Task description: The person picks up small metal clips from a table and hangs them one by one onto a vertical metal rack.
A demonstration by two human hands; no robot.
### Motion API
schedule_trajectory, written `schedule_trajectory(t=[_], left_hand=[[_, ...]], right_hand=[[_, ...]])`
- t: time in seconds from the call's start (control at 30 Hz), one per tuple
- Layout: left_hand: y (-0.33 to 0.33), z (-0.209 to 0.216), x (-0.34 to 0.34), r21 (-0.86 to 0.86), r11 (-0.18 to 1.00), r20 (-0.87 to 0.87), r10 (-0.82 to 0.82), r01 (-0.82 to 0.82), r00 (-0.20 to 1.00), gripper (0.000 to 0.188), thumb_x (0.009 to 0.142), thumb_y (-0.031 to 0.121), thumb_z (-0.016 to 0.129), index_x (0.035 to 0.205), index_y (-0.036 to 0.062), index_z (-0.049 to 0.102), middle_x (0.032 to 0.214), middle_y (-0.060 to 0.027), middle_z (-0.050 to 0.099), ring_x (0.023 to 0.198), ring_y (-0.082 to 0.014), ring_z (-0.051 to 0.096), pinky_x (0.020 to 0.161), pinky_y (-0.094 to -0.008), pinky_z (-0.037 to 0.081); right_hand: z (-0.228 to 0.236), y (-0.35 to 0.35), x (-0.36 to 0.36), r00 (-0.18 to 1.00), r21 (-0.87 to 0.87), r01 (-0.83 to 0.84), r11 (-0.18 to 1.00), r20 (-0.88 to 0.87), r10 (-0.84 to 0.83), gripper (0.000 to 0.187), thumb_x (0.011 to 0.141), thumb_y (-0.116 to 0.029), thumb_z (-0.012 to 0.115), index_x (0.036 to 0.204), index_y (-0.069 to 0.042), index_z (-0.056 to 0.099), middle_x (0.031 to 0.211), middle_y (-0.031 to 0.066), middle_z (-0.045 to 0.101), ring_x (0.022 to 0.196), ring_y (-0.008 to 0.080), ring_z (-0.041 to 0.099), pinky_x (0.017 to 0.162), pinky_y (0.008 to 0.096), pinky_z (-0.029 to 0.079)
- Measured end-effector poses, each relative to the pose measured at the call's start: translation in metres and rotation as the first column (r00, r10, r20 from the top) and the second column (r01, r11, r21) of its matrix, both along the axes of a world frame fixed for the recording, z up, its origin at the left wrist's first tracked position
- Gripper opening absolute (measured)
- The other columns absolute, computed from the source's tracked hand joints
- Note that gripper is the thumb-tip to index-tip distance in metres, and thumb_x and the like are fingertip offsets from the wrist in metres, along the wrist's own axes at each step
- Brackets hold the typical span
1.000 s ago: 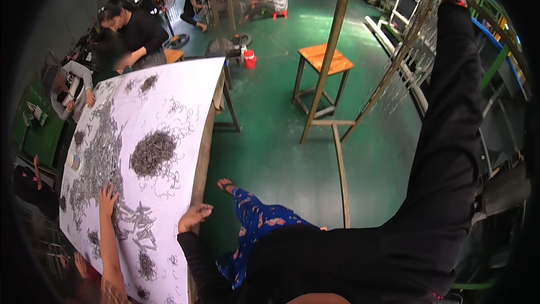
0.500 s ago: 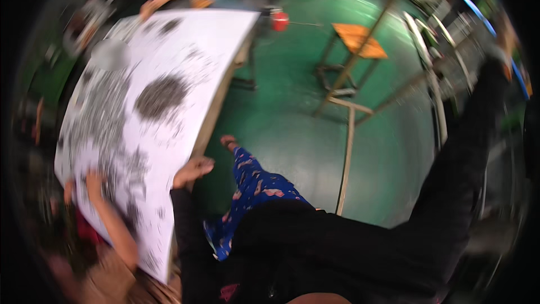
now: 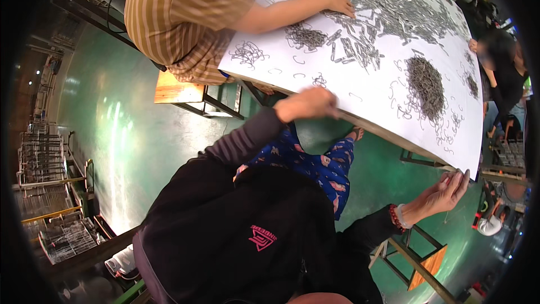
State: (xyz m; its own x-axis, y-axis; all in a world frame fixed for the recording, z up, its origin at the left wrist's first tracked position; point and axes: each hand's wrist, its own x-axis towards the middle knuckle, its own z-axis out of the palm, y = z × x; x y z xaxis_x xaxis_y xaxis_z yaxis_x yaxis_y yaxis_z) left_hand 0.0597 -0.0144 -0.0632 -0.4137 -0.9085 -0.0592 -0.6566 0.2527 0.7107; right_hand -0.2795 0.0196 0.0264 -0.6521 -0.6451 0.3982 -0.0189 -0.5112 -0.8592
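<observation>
My left hand (image 3: 309, 103) is over the near edge of the white-topped table (image 3: 382, 98). Its fingers are curled and smeared by motion, so whether they hold anything is unclear. My right hand (image 3: 440, 196), with a red bead bracelet at the wrist, is at the table's near right corner, its fingers stretched out along the edge. I see nothing in it. A dense pile of small dark hooked pieces (image 3: 426, 87) lies on the tabletop between my hands and the far side. Longer dark strips (image 3: 360, 42) are scattered further back.
On the left a person in a striped shirt (image 3: 169, 14) reaches a hand (image 3: 340, 3) onto the strips. Other people are at the far side. A wooden stool (image 3: 179, 87) stands by that person, another stool (image 3: 428, 267) at lower right. Metal racks (image 3: 48, 155) line the left.
The view has swung left, so the table now lies ahead of me. My right hand, earlier stretched far out to the right, is now at the table corner. My left hand stays near the edge.
</observation>
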Motion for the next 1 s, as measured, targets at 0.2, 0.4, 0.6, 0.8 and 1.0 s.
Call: schedule_trajectory(t=[0.2,0.4,0.6,0.8,1.0], left_hand=[[-0.053,-0.039,0.099,-0.536,0.811,0.188,0.384,-0.233,0.904,0.011,0.076,0.016,0.063,0.082,0.0082,0.067,0.081,-0.0083,0.06,0.083,-0.0281,0.057,0.069,-0.0379,0.048],[-0.07,-0.049,0.106,-0.536,0.841,0.321,0.285,-0.075,0.903,0.009,0.079,0.011,0.057,0.086,0.0044,0.058,0.085,-0.009,0.054,0.087,-0.0273,0.055,0.068,-0.0394,0.049],[-0.069,-0.046,0.078,-0.435,0.743,-0.194,0.474,-0.508,0.859,0.008,0.082,0.002,0.05,0.089,-0.0015,0.051,0.086,-0.019,0.055,0.08,-0.0365,0.055,0.069,-0.043,0.046],[-0.036,-0.004,0.022,0.126,0.809,-0.531,0.544,-0.574,0.65,0.014,0.089,0.007,0.053,0.096,-0.0044,0.057,0.075,-0.0074,0.059,0.061,-0.0112,0.058,0.058,-0.0261,0.049],[-0.038,0.009,0.0,0.292,0.91,-0.763,0.408,-0.295,0.502,0.021,0.089,0.014,0.058,0.096,-0.006,0.056,0.082,-0.0071,0.061,0.075,-0.0122,0.059,0.069,-0.0248,0.05]], right_hand=[[-0.016,-0.039,-0.002,0.976,0.268,-0.094,0.959,-0.164,0.141,0.025,0.086,-0.005,0.059,0.109,0.005,0.06,0.08,0.0037,0.058,0.067,0.0056,0.048,0.057,0.0162,0.039],[-0.08,-0.094,0.038,0.83,0.549,-0.374,0.748,-0.162,0.533,0.023,0.086,-0.009,0.058,0.106,0.0,0.064,0.082,0.0025,0.062,0.066,0.0063,0.05,0.059,0.0192,0.041],[-0.136,-0.184,0.125,0.461,0.443,-0.231,0.866,-0.734,0.498,0.018,0.079,-0.002,0.058,0.095,0.004,0.064,0.087,0.019,0.063,0.072,0.028,0.06,0.063,0.0342,0.047],[-0.144,-0.206,0.17,0.138,0.425,0.003,0.905,-0.897,0.421,0.009,0.072,0.007,0.051,0.074,0.009,0.06,0.079,0.0274,0.059,0.074,0.0401,0.06,0.065,0.0446,0.049],[-0.112,-0.154,0.166,0.585,0.75,-0.33,0.574,-0.315,0.748,0.012,0.076,0.001,0.057,0.083,0.01,0.062,0.072,0.0168,0.064,0.063,0.0218,0.065,0.057,0.0306,0.05]])
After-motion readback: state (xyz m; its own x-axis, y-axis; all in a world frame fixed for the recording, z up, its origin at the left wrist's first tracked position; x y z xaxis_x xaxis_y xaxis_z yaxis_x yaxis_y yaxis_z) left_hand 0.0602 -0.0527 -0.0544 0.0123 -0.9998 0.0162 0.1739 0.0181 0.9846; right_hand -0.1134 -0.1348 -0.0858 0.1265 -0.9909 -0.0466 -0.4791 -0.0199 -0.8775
